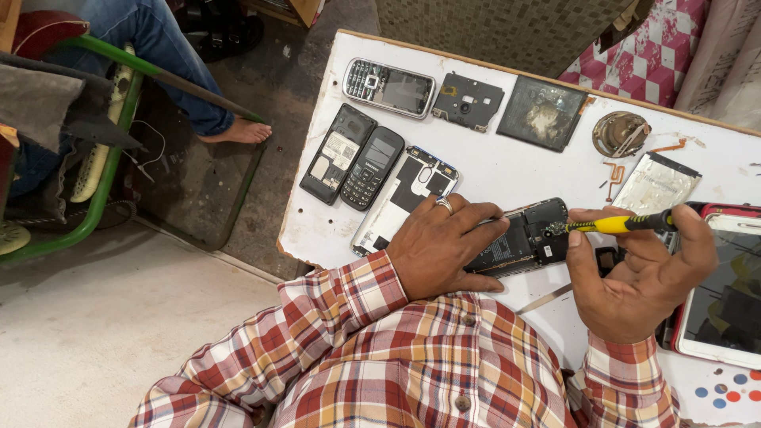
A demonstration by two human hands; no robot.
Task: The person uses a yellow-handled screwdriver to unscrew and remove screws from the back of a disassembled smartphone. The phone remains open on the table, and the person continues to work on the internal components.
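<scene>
Head view is showing the left hand pressing flat on an opened phone on the counter, right fingers pinching a screwdriver; the light, fragile board is best gripped by its edges.
</scene>
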